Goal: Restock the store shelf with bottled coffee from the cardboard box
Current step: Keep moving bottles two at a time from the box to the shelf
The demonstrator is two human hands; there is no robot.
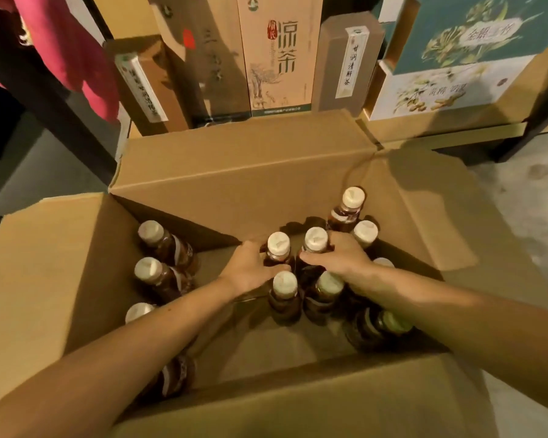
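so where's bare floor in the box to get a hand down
The widest bare floor lies between the near flap and the middle bottles. A strip runs between the left row and that cluster, crossed by the left forearm. Middle to right is crowded: bottles stand close, and the left hand and right hand each grip one.

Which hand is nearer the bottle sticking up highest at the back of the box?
Right. The right hand is just in front of that bottle; the left hand is farther off, to its front-left.
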